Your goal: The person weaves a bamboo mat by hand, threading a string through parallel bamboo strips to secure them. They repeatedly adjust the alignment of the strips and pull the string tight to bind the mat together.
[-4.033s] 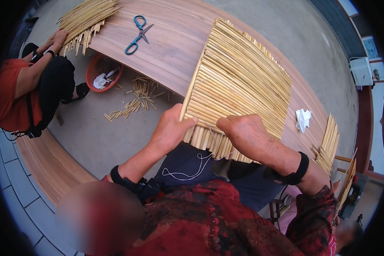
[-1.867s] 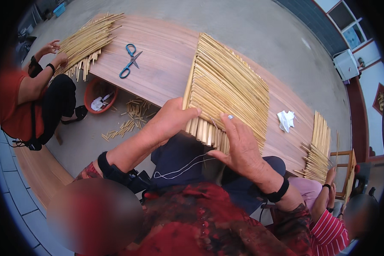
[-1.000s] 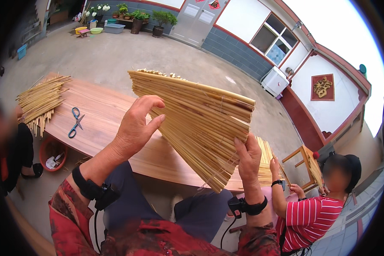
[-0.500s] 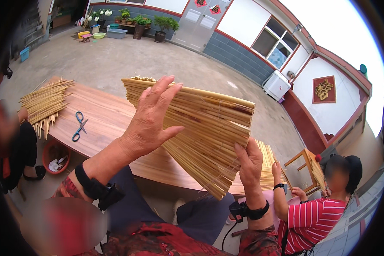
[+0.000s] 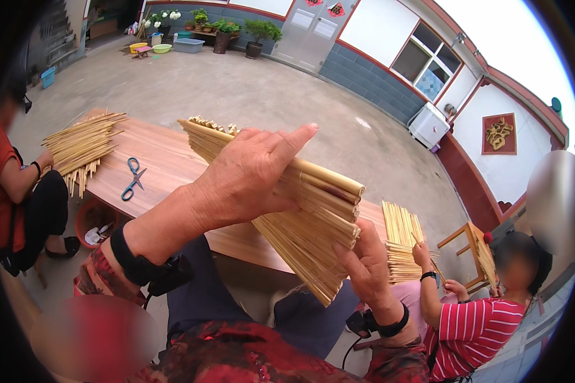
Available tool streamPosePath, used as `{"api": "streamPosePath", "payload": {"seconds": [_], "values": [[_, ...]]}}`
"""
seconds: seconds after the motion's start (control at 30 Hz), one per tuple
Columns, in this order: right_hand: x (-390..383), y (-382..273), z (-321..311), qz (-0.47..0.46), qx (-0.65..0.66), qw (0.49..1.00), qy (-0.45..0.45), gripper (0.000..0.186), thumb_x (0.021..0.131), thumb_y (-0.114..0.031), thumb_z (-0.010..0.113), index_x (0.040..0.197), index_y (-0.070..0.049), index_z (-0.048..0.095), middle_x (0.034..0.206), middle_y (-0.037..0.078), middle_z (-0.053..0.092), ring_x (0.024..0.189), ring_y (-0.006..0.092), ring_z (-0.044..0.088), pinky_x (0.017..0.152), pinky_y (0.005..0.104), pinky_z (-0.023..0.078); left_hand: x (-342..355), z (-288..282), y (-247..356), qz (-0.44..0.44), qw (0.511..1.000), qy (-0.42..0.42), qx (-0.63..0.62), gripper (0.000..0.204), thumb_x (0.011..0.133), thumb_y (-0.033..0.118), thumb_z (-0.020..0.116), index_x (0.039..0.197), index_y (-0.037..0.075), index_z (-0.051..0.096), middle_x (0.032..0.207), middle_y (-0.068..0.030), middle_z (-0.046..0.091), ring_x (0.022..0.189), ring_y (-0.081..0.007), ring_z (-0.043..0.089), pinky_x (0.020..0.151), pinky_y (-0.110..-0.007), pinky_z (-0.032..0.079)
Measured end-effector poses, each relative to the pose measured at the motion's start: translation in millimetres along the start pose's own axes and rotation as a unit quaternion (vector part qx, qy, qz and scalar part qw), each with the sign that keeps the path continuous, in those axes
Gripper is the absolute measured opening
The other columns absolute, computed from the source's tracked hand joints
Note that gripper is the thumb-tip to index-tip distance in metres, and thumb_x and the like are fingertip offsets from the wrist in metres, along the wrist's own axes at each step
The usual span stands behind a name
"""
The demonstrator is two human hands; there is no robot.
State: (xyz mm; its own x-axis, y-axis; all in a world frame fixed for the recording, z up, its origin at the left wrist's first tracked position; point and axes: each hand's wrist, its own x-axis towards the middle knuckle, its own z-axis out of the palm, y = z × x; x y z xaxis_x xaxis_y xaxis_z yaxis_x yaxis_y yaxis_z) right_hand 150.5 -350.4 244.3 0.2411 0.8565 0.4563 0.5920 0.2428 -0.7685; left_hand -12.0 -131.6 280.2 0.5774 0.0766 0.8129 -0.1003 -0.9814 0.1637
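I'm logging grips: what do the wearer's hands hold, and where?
A stick mat: the right hand grips its right end; left hand lies over its upper edge.

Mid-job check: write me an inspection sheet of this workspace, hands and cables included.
Surface: wood-grain table, partly covered.
Job's things: stick mat, raised and bent over.
Clutter: blue-handled scissors and stick bundles on the table; red bucket on the floor.
Hands: left hand across the mat's upper part; right hand gripping its right end.
Cables: black cable below the right hand.
Surroundings: person in orange left, person in stripes right; potted plants beyond.
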Motion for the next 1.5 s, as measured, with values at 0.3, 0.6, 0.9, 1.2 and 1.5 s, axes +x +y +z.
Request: {"api": "streamPosePath", "payload": {"seconds": [0.3, 0.6, 0.9, 1.2, 1.5], "values": [[-15.0, -32.1, 17.5, 0.053, -0.03, 0.986, -0.154, 0.073, 0.08, 0.003, 0.072, 0.142, -0.002, 0.034, 0.128, 0.015, 0.057, 0.117, 0.0245, 0.06, 0.102, 0.0366, 0.047, -46.6, -30.5, 3.4, 0.08, 0.994, -0.067, 0.041, 0.048, 0.059, 0.022, 0.086, 0.09, 0.006, 0.053, 0.087, -0.009, 0.062, 0.082, -0.0293, 0.063, 0.075, -0.039, 0.049], [2.5, -26.1, 2.9, 0.089, 0.121, 0.946, -0.289, 0.074, 0.087, -0.009, 0.071, 0.148, -0.004, 0.029, 0.123, 0.018, 0.059, 0.108, 0.0261, 0.063, 0.093, 0.0361, 0.051, -74.7, -53.3, 22.7, 0.111, 0.989, -0.101, 0.005, 0.035, 0.067, 0.007, 0.074, 0.098, 0.002, 0.058, 0.079, -0.0078, 0.065, 0.067, -0.0227, 0.063, 0.063, -0.033, 0.048], [23.3, -20.4, 28.2, -0.204, -0.181, 0.939, -0.209, 0.023, 0.081, -0.006, 0.061, 0.104, -0.01, 0.059, 0.078, 0.007, 0.052, 0.069, 0.0254, 0.062, 0.055, 0.0353, 0.052, -77.4, -44.9, 19.1, 0.119, 0.986, -0.112, -0.044, 0.029, 0.078, 0.006, 0.068, 0.106, 0.003, 0.06, 0.1, -0.0125, 0.069, 0.077, -0.0216, 0.067, 0.067, -0.032, 0.049], [40.4, -30.1, 15.8, -0.235, -0.135, 0.909, -0.317, 0.01, 0.083, -0.009, 0.057, 0.092, -0.008, 0.053, 0.078, 0.007, 0.049, 0.072, 0.0255, 0.06, 0.055, 0.0362, 0.05, -65.3, -48.3, 41.0, 0.183, 0.978, -0.096, -0.011, 0.036, 0.082, 0.008, 0.067, 0.118, 0.005, 0.059, 0.106, -0.0127, 0.068, 0.084, -0.0218, 0.068, 0.074, -0.036, 0.052], [41.3, -24.9, 26.6, -0.3, -0.173, 0.88, -0.325, 0.01, 0.081, -0.012, 0.057, 0.087, -0.007, 0.051, 0.08, 0.008, 0.052, 0.073, 0.0266, 0.061, 0.058, 0.0375, 0.053, -78.3, -48.9, 39.7, 0.163, 0.976, -0.13, -0.064, 0.029, 0.074, 0.003, 0.065, 0.1, 0.0, 0.052, 0.085, -0.0133, 0.065, 0.071, -0.0246, 0.066, 0.06, -0.035, 0.055]]}}
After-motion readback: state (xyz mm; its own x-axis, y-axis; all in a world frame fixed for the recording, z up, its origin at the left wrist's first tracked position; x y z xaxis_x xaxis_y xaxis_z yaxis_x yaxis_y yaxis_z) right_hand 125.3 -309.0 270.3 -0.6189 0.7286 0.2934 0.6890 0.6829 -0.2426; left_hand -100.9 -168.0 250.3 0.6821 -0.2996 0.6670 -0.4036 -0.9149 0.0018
